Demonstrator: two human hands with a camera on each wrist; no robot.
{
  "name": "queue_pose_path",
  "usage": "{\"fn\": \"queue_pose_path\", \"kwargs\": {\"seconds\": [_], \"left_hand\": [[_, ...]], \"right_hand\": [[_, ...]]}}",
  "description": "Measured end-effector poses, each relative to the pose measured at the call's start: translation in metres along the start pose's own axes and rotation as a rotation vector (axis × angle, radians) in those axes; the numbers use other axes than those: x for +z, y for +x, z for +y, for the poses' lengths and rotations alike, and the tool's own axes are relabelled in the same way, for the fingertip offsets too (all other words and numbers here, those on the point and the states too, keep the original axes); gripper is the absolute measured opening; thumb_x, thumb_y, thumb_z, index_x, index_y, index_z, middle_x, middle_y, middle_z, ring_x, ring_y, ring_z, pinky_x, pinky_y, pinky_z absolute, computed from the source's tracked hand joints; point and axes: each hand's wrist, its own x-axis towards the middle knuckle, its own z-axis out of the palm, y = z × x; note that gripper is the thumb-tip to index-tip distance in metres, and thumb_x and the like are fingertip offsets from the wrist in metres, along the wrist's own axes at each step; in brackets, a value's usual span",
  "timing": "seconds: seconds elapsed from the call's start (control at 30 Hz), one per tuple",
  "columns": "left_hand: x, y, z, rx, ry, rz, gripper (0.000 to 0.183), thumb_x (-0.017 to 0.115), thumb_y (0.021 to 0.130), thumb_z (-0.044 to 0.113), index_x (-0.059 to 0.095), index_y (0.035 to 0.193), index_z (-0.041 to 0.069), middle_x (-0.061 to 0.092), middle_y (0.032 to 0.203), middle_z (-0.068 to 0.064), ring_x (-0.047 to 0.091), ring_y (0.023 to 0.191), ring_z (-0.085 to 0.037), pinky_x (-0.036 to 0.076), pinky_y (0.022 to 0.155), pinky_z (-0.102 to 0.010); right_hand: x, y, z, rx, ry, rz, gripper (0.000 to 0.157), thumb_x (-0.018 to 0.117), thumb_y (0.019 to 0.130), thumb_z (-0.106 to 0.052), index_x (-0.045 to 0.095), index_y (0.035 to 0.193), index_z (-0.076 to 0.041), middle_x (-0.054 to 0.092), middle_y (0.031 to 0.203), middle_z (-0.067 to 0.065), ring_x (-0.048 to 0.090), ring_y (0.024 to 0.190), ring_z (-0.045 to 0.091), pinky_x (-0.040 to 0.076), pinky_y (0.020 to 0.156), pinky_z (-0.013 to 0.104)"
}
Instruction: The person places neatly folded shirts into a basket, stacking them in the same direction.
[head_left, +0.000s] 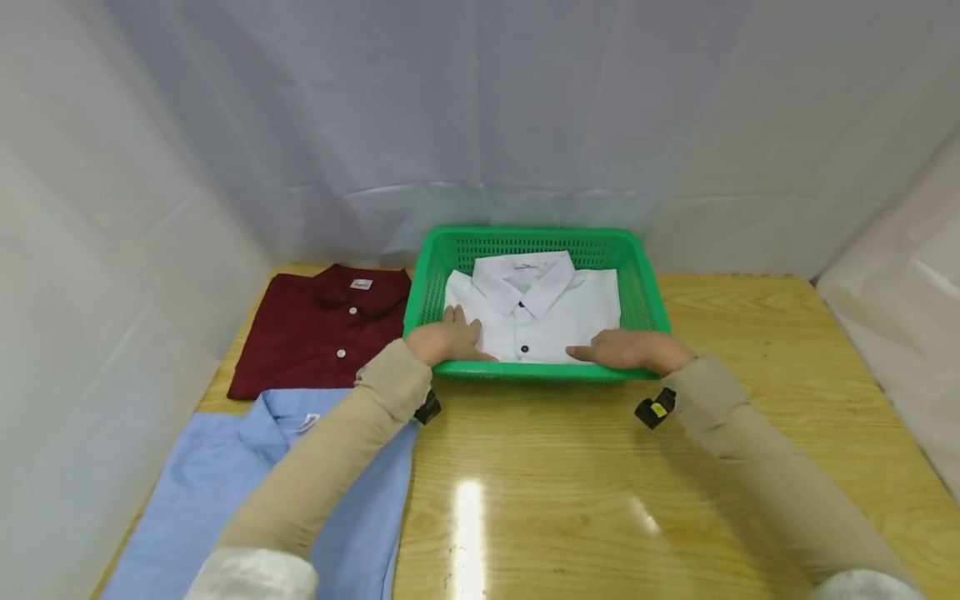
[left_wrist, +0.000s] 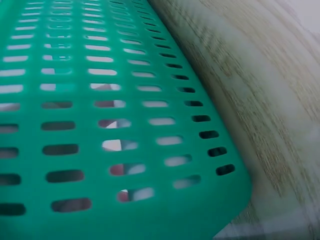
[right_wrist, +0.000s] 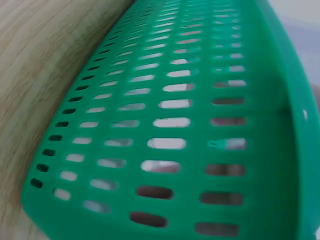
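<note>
A folded white shirt (head_left: 546,312) with a collar and dark buttons lies face up inside a green plastic basket (head_left: 536,372). Over the near left corner reaches my left hand (head_left: 452,337), its spread, straightened fingers resting on the shirt's left side. My right hand (head_left: 628,348) comes across the near right rim, index finger extended onto the shirt's lower right; its other fingers are partly hidden. Both wrist views are filled by the slotted basket wall (left_wrist: 80,130), with bits of white cloth and fingers showing through the slots.
A folded dark red shirt (head_left: 315,333) lies left of the basket, and a folded light blue shirt (head_left: 202,467) lies nearer, under the left forearm. The wooden table (head_left: 540,483) is bounded by white curtains (head_left: 480,108) at the back and sides.
</note>
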Motion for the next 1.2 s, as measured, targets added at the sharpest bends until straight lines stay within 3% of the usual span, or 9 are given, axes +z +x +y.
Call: {"fn": "queue_pose_path", "kwargs": {"seconds": [0.13,0.27,0.43,0.57,0.73,0.93,1.1,1.2], "left_hand": [[0.0,-0.001,-0.001,0.024,-0.022,0.003,0.082,0.045,0.1,0.056,0.025,0.155,-0.001,0.007,0.158,-0.034,0.004,0.148,-0.045,0.014,0.119,-0.052],[0.001,-0.001,-0.004,0.079,-0.03,0.013,0.08,0.037,0.102,0.056,0.024,0.154,-0.003,0.01,0.158,-0.034,0.005,0.147,-0.047,0.01,0.119,-0.053],[0.003,0.001,-0.007,0.109,-0.073,0.006,0.081,0.036,0.1,0.062,0.017,0.159,0.011,0.003,0.162,-0.025,0.0,0.148,-0.045,0.005,0.119,-0.054],[0.005,0.003,-0.007,0.1,-0.103,-0.005,0.086,0.04,0.095,0.07,0.015,0.16,0.02,-0.004,0.164,-0.02,-0.005,0.148,-0.044,0.004,0.119,-0.054],[0.006,0.006,-0.01,0.1,-0.119,0.011,0.088,0.044,0.093,0.07,0.017,0.16,0.019,-0.003,0.164,-0.02,-0.004,0.149,-0.043,0.005,0.119,-0.053],[0.005,0.009,-0.011,0.089,-0.099,-0.021,0.076,0.046,0.101,0.053,0.014,0.16,0.016,-0.005,0.163,-0.023,-0.006,0.148,-0.044,0.005,0.119,-0.055],[0.005,0.007,-0.004,0.051,-0.096,-0.045,0.072,0.043,0.104,0.049,0.012,0.161,0.016,-0.005,0.163,-0.023,-0.006,0.149,-0.043,0.006,0.119,-0.055],[0.006,0.006,-0.001,0.048,-0.067,-0.016,0.076,0.041,0.101,0.058,0.016,0.16,0.016,0.0,0.163,-0.024,-0.001,0.149,-0.045,0.008,0.119,-0.055]], "right_hand": [[0.0,-0.001,0.0,-0.029,-0.072,0.1,0.08,0.035,0.104,-0.052,0.034,0.145,0.017,0.03,0.151,0.035,0.027,0.14,0.05,0.027,0.113,0.057],[-0.001,0.003,-0.001,-0.056,-0.13,0.136,0.075,0.038,0.105,-0.045,0.037,0.14,0.02,0.03,0.148,0.04,0.027,0.139,0.052,0.026,0.113,0.057],[-0.004,0.01,-0.003,-0.081,-0.235,0.018,0.074,0.037,0.105,-0.047,0.036,0.145,0.015,0.03,0.151,0.035,0.016,0.142,0.054,0.018,0.116,0.058],[-0.004,0.014,-0.003,-0.071,-0.23,-0.087,0.071,0.036,0.105,-0.045,0.028,0.151,0.009,0.022,0.157,0.03,0.007,0.145,0.051,0.009,0.118,0.057],[-0.007,0.015,-0.003,-0.051,-0.206,-0.106,0.065,0.038,0.106,-0.036,0.025,0.152,0.008,0.013,0.157,0.033,0.004,0.145,0.051,0.008,0.117,0.058],[-0.013,0.014,-0.007,-0.06,-0.326,-0.142,0.061,0.039,0.107,-0.032,0.027,0.152,0.007,0.017,0.156,0.035,0.012,0.145,0.05,0.014,0.117,0.058],[-0.021,0.009,-0.023,-0.017,-0.364,-0.144,0.063,0.041,0.105,-0.042,0.036,0.151,0.001,0.029,0.157,0.024,0.023,0.145,0.044,0.023,0.116,0.055],[-0.028,0.004,-0.035,0.0,-0.332,-0.147,0.068,0.044,0.103,-0.047,0.034,0.153,-0.002,0.028,0.158,0.021,0.022,0.145,0.042,0.023,0.115,0.056]]}}
